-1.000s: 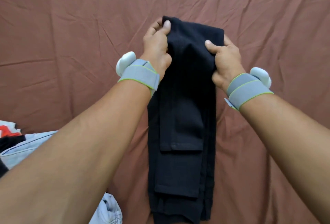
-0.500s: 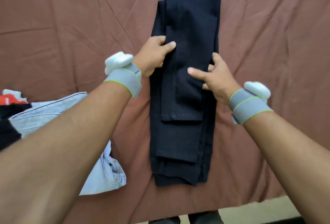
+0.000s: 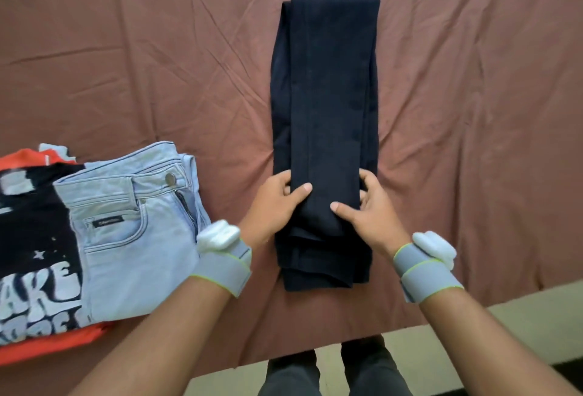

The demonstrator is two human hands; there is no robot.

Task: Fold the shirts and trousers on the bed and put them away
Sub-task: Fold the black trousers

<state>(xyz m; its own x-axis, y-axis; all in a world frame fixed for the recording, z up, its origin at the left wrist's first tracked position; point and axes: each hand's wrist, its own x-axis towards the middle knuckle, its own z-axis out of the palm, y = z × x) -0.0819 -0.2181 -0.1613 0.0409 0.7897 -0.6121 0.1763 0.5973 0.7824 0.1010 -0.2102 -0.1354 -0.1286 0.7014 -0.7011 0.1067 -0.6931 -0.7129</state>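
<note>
Dark navy trousers [image 3: 328, 105] lie folded lengthwise in a long narrow strip on the brown bed sheet [image 3: 157, 58], running away from me. My left hand [image 3: 277, 203] grips the strip's left edge near its near end, thumb on top and fingers tucked under. My right hand [image 3: 369, 206] grips the right edge at the same height, thumb lying across the cloth. Folded light blue jeans [image 3: 135, 225] lie to the left on a black, white and orange printed shirt [image 3: 34, 238].
The bed's near edge [image 3: 347, 335] runs just below the trousers, with pale floor [image 3: 520, 326] and my legs [image 3: 334, 373] beyond it. Wrinkled sheet stretches bare to the right and far side. Both wrists carry grey bands with white sensors.
Both hands slid down the trousers from the far end toward the near end. The view pulled back, so the jeans, printed shirt and bed edge now show.
</note>
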